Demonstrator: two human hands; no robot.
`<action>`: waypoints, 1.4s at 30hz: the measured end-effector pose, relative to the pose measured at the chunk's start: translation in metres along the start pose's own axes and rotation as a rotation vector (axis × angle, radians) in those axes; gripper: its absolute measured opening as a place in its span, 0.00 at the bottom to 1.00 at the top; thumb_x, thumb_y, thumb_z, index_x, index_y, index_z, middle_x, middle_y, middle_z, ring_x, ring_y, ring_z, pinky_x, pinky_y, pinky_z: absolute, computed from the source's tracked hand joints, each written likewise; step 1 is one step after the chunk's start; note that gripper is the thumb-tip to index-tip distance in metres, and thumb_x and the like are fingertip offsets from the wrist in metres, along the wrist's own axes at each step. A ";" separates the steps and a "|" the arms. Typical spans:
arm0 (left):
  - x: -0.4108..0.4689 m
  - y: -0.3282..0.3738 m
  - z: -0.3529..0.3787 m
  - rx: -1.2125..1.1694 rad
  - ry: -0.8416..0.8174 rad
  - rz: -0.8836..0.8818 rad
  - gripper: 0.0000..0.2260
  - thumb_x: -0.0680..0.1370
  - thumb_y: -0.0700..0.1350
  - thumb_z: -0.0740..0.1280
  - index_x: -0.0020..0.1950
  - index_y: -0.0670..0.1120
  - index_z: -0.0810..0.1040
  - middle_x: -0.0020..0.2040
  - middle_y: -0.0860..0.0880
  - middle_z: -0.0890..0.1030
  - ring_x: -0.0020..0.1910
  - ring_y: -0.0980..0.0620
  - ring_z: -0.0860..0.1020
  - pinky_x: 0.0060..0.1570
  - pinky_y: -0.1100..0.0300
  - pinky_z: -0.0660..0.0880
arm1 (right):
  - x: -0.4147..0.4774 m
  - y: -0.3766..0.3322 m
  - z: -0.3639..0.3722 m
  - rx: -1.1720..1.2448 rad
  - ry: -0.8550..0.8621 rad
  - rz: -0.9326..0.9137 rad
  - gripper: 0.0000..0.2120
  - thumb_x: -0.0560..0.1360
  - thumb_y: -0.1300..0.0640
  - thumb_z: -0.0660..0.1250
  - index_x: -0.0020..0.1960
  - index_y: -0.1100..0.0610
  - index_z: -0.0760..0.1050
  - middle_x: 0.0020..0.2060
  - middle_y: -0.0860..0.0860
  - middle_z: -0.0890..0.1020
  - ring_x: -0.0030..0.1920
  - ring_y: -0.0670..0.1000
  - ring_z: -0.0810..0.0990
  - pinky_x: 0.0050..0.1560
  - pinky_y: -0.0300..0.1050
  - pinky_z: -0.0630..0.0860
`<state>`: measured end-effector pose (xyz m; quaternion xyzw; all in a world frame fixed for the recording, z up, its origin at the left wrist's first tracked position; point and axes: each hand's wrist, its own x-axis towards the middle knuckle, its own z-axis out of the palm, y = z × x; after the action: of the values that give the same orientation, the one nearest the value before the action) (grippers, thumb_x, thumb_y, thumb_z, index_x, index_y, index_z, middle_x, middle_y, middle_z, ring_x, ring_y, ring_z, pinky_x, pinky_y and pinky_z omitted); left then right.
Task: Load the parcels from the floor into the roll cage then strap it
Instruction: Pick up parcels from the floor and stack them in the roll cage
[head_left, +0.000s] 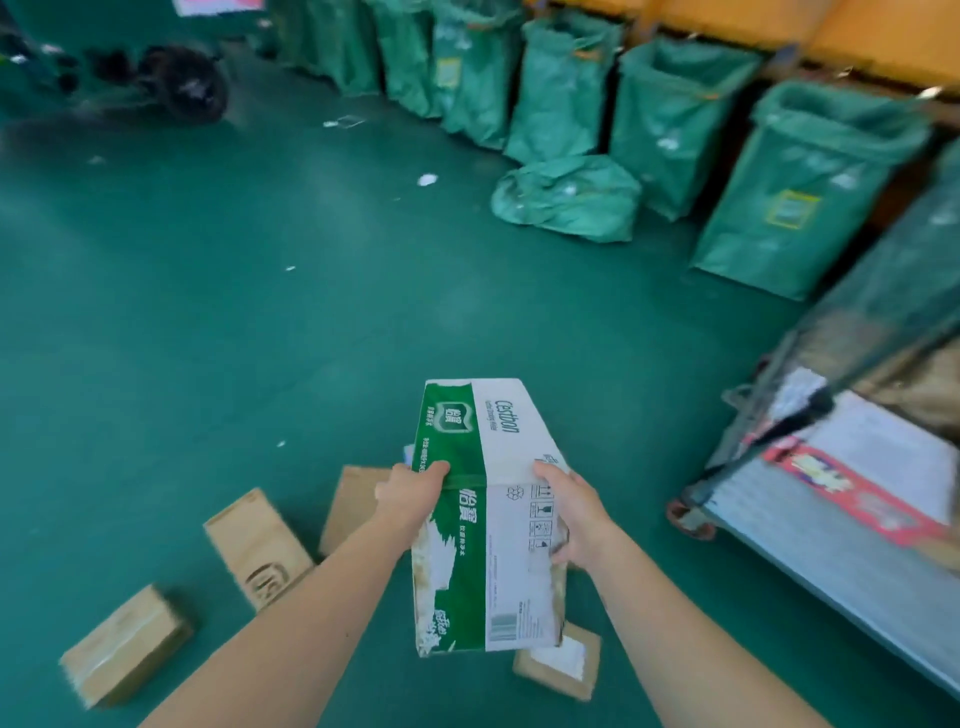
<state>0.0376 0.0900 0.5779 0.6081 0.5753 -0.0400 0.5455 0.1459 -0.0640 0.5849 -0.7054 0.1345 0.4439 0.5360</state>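
I hold a green-and-white carton off the floor in front of me. My left hand grips its green left side and my right hand grips its white right edge. Brown cardboard parcels lie on the green floor below: one at the lower left, one beside my left forearm, one behind the carton, and a flat one with a white label under the carton. The roll cage stands at the right, with boxes inside behind its mesh wall.
A row of tall green sacks lines the back right wall, with a slumped green sack on the floor before them. Paper scraps dot the floor. A dark blurred wheeled object sits at the far left.
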 end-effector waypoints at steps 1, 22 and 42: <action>-0.010 0.008 0.023 0.009 -0.045 0.011 0.32 0.72 0.61 0.65 0.68 0.42 0.68 0.55 0.43 0.75 0.49 0.46 0.77 0.47 0.57 0.76 | -0.006 0.001 -0.029 0.016 0.027 -0.003 0.11 0.80 0.50 0.65 0.60 0.53 0.73 0.47 0.54 0.86 0.39 0.53 0.83 0.31 0.44 0.73; -0.251 0.065 0.554 0.501 -0.733 0.400 0.35 0.59 0.64 0.67 0.59 0.44 0.74 0.56 0.42 0.79 0.50 0.41 0.81 0.51 0.45 0.80 | -0.156 0.129 -0.542 0.676 0.700 -0.083 0.17 0.78 0.52 0.68 0.64 0.55 0.70 0.50 0.55 0.79 0.44 0.56 0.76 0.54 0.58 0.70; -0.331 0.218 0.825 0.653 -0.918 0.505 0.11 0.80 0.51 0.65 0.43 0.45 0.74 0.45 0.44 0.82 0.45 0.45 0.81 0.51 0.52 0.79 | -0.074 0.054 -0.804 0.688 1.036 -0.181 0.23 0.74 0.60 0.72 0.66 0.61 0.68 0.59 0.56 0.74 0.57 0.56 0.72 0.63 0.61 0.69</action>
<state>0.5671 -0.6569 0.6052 0.7818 0.0781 -0.3416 0.5157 0.4549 -0.8106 0.6330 -0.6247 0.4516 -0.0713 0.6330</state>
